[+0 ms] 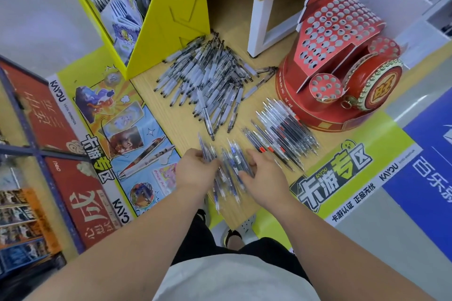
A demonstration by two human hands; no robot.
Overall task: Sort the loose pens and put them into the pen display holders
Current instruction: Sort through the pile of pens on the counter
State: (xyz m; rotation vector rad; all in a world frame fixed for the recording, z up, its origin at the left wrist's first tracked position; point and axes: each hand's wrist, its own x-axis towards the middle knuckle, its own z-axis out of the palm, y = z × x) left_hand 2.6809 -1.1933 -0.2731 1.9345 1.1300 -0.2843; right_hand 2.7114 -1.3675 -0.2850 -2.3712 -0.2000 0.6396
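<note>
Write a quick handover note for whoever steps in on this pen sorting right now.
Hands: left hand and right hand both grip the blue pens at the near edge of the table.
The large pile lies mid-table; the red-and-black pens lie beside the red holder.
Done: two groups set apart.
Left: sort the large pile, fill the red holder; its visible holes look empty.

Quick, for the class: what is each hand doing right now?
Left hand: grips a bunch of the blue pens.
Right hand: on the same pens; whether it grips them cannot be told, blurred.
</note>
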